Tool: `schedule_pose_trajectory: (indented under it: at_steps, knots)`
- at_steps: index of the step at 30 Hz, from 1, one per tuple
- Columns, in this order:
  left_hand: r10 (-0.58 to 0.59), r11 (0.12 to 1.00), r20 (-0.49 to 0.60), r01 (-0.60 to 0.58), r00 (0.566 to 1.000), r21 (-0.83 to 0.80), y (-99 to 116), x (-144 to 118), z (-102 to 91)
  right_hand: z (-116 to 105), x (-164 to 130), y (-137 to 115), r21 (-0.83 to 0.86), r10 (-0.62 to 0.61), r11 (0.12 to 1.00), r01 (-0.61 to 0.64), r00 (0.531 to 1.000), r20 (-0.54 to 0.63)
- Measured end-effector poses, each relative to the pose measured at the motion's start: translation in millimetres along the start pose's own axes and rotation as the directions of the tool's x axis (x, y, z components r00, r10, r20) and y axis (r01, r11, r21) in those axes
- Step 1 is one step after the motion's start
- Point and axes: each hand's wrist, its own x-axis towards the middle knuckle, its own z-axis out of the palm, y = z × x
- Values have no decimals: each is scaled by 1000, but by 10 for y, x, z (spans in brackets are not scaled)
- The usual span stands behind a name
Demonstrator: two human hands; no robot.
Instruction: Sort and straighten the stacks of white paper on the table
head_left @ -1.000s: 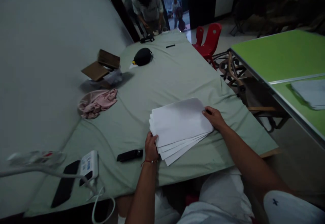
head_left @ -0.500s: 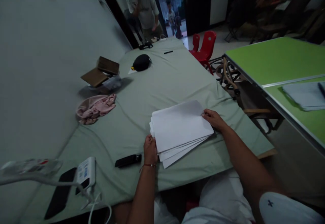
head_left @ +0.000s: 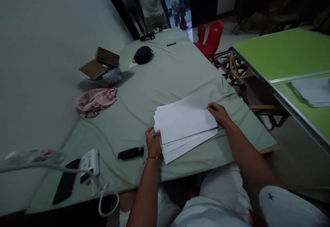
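A fanned stack of white paper sheets (head_left: 184, 125) lies on the pale green cloth of the table (head_left: 165, 79) in front of me. My left hand (head_left: 153, 143) grips the stack's near left edge, with a red string on the wrist. Over at the far right edge, my right hand (head_left: 219, 113) holds the top sheets with the fingers curled onto them. A black oblong device (head_left: 131, 152) lies just left of my left hand.
A pink cloth (head_left: 96, 100), an open brown box (head_left: 99, 67) and a black cap (head_left: 143, 54) lie further back. A white power strip (head_left: 89, 162) with cable and a dark phone (head_left: 65, 182) sit near left. A green table (head_left: 286, 55) stands right, red chairs (head_left: 211, 41) behind. A person (head_left: 149, 0) stands at the far end.
Both hands have squared the sheets slightly, the left sliding up along the edge. The person at the far end has straightened up, and the view has shifted a little.
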Motion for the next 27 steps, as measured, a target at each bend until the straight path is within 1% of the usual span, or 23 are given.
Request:
schedule_pose_trajectory:
  at_steps: [4,11,14,19,23,27]
  knots:
    - [20,995,30,-17,999,-99,6,-6,28,-2,39,59,-35,-30,999,28,997,-64]
    - [45,994,45,-41,998,-103,-4,-18,18,-48,63,55,-56,-45,998,40,995,-88]
    - [46,991,32,-42,998,-128,-9,-15,6,-93,55,38,-25,-8,1000,6,996,-91]
    - [4,987,40,3,999,-163,-9,1,5,-116,54,33,-22,46,999,-47,998,-43]
    - [2,984,39,5,999,-179,-4,-4,4,-99,63,43,-99,40,994,-42,999,-24]
    - [-3,988,35,8,999,-156,-1,-20,18,-65,46,47,-307,-9,952,-19,996,-89]
